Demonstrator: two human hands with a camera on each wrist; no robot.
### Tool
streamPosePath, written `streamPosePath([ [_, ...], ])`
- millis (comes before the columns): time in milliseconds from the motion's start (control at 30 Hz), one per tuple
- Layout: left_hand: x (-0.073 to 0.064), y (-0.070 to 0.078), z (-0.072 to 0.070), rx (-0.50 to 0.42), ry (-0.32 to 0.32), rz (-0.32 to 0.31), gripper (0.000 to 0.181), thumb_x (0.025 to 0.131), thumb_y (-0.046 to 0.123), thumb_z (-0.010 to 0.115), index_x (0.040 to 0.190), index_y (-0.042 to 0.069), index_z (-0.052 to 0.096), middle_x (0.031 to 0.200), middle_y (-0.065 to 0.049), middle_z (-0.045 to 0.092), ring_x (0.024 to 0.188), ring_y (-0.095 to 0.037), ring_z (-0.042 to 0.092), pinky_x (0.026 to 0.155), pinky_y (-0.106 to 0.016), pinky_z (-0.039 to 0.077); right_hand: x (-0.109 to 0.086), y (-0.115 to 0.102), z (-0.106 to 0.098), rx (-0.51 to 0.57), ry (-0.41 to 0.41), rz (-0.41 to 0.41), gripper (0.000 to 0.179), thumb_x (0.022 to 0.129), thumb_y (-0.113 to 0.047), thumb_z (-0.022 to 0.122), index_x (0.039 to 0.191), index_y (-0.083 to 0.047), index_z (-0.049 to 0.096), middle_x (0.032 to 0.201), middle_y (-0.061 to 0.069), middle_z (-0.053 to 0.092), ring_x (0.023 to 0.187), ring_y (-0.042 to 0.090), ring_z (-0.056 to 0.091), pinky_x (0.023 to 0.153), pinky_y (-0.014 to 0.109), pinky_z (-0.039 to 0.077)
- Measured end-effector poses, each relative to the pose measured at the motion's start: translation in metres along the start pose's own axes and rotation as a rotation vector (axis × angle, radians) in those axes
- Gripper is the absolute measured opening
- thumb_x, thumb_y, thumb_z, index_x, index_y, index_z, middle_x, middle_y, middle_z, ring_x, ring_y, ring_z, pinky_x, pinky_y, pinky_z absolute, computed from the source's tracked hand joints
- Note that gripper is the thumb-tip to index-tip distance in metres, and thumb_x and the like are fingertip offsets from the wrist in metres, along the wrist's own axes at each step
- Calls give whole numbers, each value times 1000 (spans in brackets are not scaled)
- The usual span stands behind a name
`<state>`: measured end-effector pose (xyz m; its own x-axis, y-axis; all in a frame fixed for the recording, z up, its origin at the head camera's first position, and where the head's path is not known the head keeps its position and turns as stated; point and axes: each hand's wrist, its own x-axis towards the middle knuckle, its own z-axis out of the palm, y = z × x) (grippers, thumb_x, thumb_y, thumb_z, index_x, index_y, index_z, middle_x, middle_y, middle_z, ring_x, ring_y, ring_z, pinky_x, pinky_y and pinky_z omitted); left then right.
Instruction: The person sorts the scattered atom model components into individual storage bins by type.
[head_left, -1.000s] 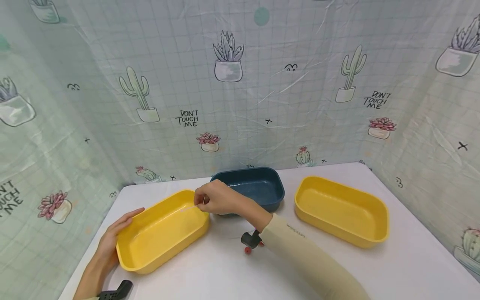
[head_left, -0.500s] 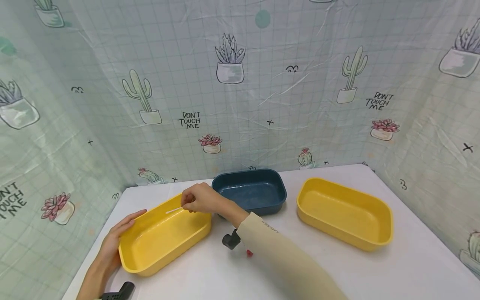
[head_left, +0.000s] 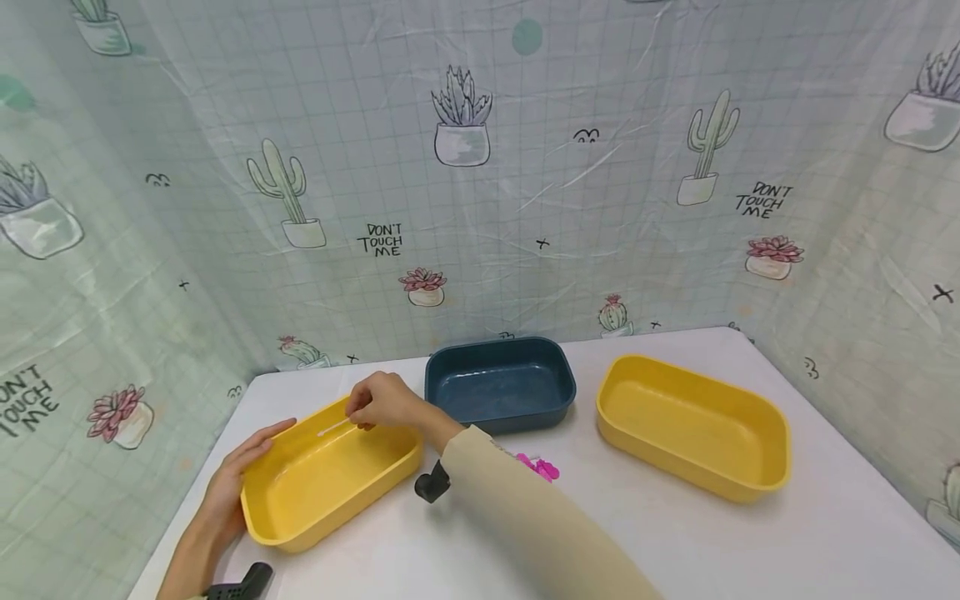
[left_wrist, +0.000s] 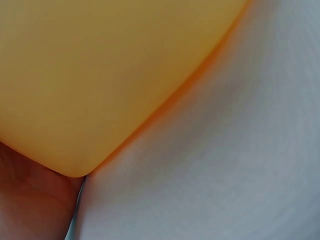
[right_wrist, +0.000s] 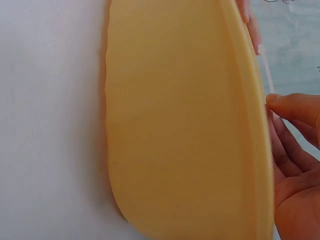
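Observation:
My right hand point(head_left: 382, 402) pinches a white cotton swab point(head_left: 334, 427) between thumb and fingertips, over the far side of the left yellow bin point(head_left: 288, 546). In the right wrist view the swab point(right_wrist: 268, 75) points away from the thumb, its rounded white tip clear of the fingers, beyond the bin's rim point(right_wrist: 252, 100). My left hand point(head_left: 227, 487) rests against the outer left end of this bin, fingers stretched along its wall. In the left wrist view, part of that hand point(left_wrist: 35, 200) shows beside the bin's corner point(left_wrist: 75, 160).
A dark blue bin point(head_left: 498, 392) stands at the back middle, and a second yellow bin point(head_left: 693, 425) on the right. Small bright pink pieces point(head_left: 542, 468) lie on the white table point(head_left: 360, 575) behind the right sleeve. A printed curtain point(head_left: 495, 208) hangs behind.
My right hand has moved left with the cotton swab, farther over the left yellow bin. Pink pieces have come into sight behind the sleeve, which now hides the red ones. My left hand stays on the bin.

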<state>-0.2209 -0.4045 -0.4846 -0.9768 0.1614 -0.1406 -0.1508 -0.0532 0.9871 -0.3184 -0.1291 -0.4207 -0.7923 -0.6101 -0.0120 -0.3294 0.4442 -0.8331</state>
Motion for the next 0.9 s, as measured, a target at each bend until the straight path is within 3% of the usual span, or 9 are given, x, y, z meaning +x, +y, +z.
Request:
streamPosePath([
  [367,-2,0,2,-19,-18,23,51,114,32,34,162,18,34,140,25,59,124,1,62,100,-22,55,5,2,21,86,50,113,6,91,-10,78,86,-12,78,78,-3,70,67,13,65,70,22,61],
  [700,0,3,5,7,45,-10,52,113,35,37,162,19,36,137,26,60,122,3,62,99,-20,54,8,5,33,-15,86,174,6,90,-8,79,86,-12,79,75,-4,66,64,12,60,61,17,54],
  [900,0,1,4,13,49,-12,52,113,36,37,162,19,35,138,26,58,123,3,61,99,-19,54,12,8,36,-32,84,194,7,88,-4,80,84,-9,77,74,-2,65,61,11,61,59,17,55],
])
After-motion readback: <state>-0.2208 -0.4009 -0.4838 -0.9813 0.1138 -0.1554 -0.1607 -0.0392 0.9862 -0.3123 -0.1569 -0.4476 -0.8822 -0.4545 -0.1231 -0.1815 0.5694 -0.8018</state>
